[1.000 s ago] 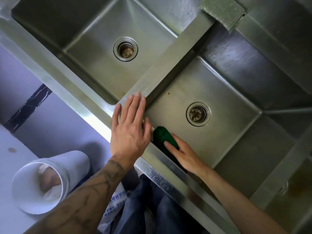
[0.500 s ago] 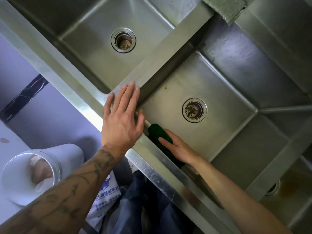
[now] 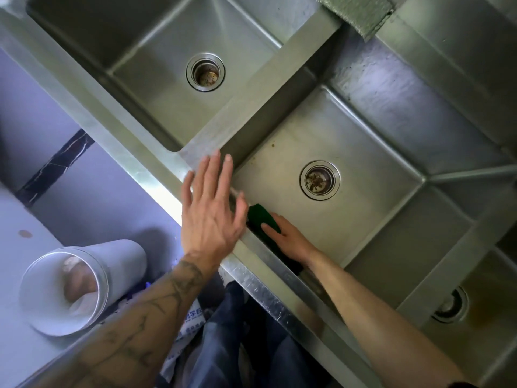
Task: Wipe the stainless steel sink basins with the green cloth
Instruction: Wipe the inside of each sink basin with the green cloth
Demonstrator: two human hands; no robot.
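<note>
The green cloth (image 3: 263, 219) is pressed by the flattened right hand (image 3: 291, 239) against the near wall of the middle sink basin (image 3: 363, 219), its long axis along that wall, while the left hand (image 3: 209, 217) is spread open on the rim (image 3: 251, 275) just beside it.

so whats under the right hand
The right hand presses the green cloth against the near wall of the middle basin. Only the cloth's upper end shows; the steel beneath it is hidden.

Cloth (image 3: 263, 218) dk green, sink (image 3: 363, 219) silver-grey w/ brown specks, bucket (image 3: 64, 287) white.
</note>
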